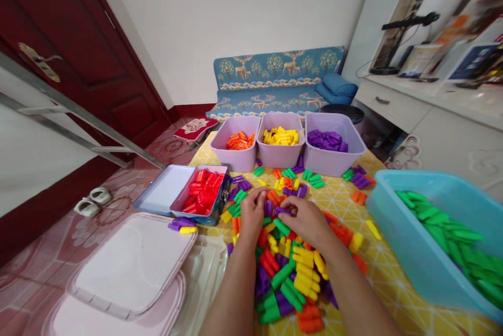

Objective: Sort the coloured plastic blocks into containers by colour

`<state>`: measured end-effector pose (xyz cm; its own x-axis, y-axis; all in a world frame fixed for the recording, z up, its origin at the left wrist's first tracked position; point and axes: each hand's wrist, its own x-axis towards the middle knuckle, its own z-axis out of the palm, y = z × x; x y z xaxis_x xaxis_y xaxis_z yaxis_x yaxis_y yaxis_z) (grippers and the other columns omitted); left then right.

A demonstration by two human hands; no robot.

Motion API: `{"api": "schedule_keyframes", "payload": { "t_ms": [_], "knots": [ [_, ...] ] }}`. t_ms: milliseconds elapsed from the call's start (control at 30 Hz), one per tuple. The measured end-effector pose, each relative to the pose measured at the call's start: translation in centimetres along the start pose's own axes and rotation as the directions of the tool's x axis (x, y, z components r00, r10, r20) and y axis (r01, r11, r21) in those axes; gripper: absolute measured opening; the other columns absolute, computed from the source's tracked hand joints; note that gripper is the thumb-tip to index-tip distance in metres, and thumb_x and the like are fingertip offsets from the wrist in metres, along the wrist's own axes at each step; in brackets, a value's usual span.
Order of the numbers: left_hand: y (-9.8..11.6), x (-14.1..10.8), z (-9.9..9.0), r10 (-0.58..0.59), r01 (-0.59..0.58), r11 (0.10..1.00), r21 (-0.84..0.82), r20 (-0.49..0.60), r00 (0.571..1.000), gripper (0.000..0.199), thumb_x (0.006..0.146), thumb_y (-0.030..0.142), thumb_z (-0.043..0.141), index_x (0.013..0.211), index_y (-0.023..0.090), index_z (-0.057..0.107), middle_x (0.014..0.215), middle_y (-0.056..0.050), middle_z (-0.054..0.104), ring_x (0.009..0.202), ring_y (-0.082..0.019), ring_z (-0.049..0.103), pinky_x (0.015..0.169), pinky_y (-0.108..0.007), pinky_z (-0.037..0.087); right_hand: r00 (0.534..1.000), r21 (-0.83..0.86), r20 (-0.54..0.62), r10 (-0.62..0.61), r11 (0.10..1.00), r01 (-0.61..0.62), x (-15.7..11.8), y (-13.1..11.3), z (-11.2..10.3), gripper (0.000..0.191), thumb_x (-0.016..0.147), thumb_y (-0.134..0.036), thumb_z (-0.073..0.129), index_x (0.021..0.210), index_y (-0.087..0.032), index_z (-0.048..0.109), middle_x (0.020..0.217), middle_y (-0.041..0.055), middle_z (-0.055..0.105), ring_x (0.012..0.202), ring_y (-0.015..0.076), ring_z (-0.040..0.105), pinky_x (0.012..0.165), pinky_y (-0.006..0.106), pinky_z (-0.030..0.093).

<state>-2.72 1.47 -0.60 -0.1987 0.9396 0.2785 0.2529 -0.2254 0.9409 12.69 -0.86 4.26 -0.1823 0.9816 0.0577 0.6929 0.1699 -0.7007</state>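
My left hand [253, 211] is over the heap of mixed plastic pieces, its thumb and fingers close together; what they hold, if anything, is too small to tell. My right hand [304, 218] pinches a purple piece [283, 211] just beside it. Under both wrists lie yellow pieces [306, 273], green, red, orange and purple ones. Beyond the heap stand three lilac bins: the left bin [238, 160] holds orange pieces, the middle bin [280, 156] yellow, the right bin [334, 163] purple. Red pieces [202, 192] fill a tin at the left. Green pieces [444, 226] lie in a blue tub [416, 268].
The tin's open lid [163, 189] lies left of it. White lids [129, 262] and a clear lid [202, 273] overlap at the near left table edge. Loose pieces are scattered before the bins. A blue sofa [275, 97] and white cabinet [396, 110] stand beyond.
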Motion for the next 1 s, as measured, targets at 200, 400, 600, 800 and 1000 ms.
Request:
{"api": "schedule_keyframes", "payload": {
  "t_ms": [200, 400, 600, 800, 1000],
  "knots": [
    [-0.2, 0.0, 0.2, -0.001, 0.001, 0.996, -0.089, 0.006, 1.0, 0.022, 0.087, 0.027, 0.052, 0.096, 0.016, 0.069, 0.091, -0.007, 0.073, 0.085, -0.019, 0.066, 0.083, -0.033, 0.049, 0.993, 0.447, -0.108, 0.051, 0.894, 0.003, 1.0, 1.3, 0.4, 0.012, 0.075, -0.03, 0.06, 0.08, -0.02, 0.059, 0.076, 0.002, 0.065, 0.069, 0.0168, 0.063, 0.063, 0.028, 0.05],
    [0.0, 0.0, 0.0, -0.008, 0.013, 0.979, -0.206, 0.027, 1.0, 0.024, 0.087, 0.032, 0.056, 0.101, 0.017, 0.068, 0.097, -0.007, 0.071, 0.091, -0.02, 0.065, 0.084, -0.032, 0.049, 0.993, 0.658, -0.017, 0.119, 0.749, -0.078, 0.9, 0.4, 2.1, 0.03, 0.076, -0.034, 0.06, 0.102, -0.019, 0.057, 0.083, 0.002, 0.061, 0.056, 0.013, 0.06, 0.05, 0.027, 0.05],
    [1.2, -0.3, -0.3, 0.037, -0.025, 0.986, -0.165, 0.07, 0.997, 0.028, 0.092, 0.035, 0.049, 0.099, 0.017, 0.069, 0.101, -0.007, 0.07, 0.097, -0.02, 0.062, 0.09, -0.032, 0.045, 0.988, 0.688, 0.137, 0.066, 0.711, -0.143, 0.2, -0.8, 3.1, 0.035, 0.075, -0.03, 0.06, 0.108, -0.02, 0.061, 0.075, -0.0006, 0.062, 0.053, 0.0119, 0.059, 0.05, 0.025, 0.05],
    [1.1, -0.6, -0.4, 0.025, -0.002, 0.952, -0.305, 0.072, 0.997, 0.048, 0.096, 0.051, 0.03, 0.117, 0.022, 0.062, 0.121, -0.006, 0.063, 0.105, -0.02, 0.057, 0.093, -0.034, 0.044, 0.999, 0.463, -0.032, 0.011, 0.887, 0.005, 0.5, -0.2, 3.6, 0.033, 0.07, -0.023, 0.065, 0.103, -0.018, 0.067, 0.093, 0.0049, 0.069, 0.068, 0.0155, 0.063, 0.063, 0.029, 0.052],
    [1.2, -0.7, -0.2, 0.067, -0.011, 0.925, -0.381, 0.132, 0.989, 0.055, 0.094, 0.057, 0.03, 0.122, 0.019, 0.06, 0.127, -0.01, 0.059, 0.119, -0.024, 0.053, 0.103, -0.038, 0.041, 0.997, 0.525, -0.056, 0.05, 0.851, -0.013, 0.4, -0.7, 3.0, 0.023, 0.072, -0.024, 0.065, 0.094, -0.019, 0.064, 0.088, 0.0029, 0.07, 0.067, 0.0152, 0.064, 0.06, 0.026, 0.051]
  ]
}}
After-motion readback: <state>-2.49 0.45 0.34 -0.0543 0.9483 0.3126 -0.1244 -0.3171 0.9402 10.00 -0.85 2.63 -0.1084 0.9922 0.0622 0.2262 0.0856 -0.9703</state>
